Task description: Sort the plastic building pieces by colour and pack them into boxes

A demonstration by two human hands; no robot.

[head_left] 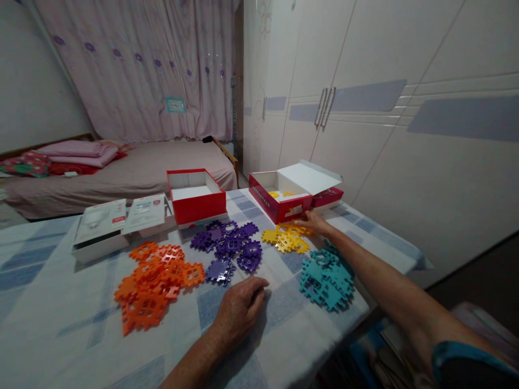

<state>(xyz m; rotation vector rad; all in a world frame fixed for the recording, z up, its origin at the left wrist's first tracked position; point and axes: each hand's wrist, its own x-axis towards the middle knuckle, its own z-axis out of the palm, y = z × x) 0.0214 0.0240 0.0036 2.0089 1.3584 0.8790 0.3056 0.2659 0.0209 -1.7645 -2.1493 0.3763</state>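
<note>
My left hand [242, 304] rests on the tablecloth in front of the purple pieces, its fingers loosely curled and nothing visible in them. My right hand [315, 222] reaches over the yellow interlocking plastic pieces [285, 240], fingers stretched out and touching the back of that pile, close to the open red box. Below my right forearm lies a heap of teal interlocking pieces [327, 278]. Purple interlocking pieces [233, 245] are spread in the middle. On the left is a pile of orange interlocking pieces [151, 283]. All are flat, with notched edges; some have window-like openings.
A dark red box [279, 208] with its white-lined lid folded back contains some yellow pieces. Left of it stands an open red box [197, 208] with a white inside. White cartons [99, 229] sit at the table's left. A bed [174, 156] and wardrobe [365, 146] lie beyond.
</note>
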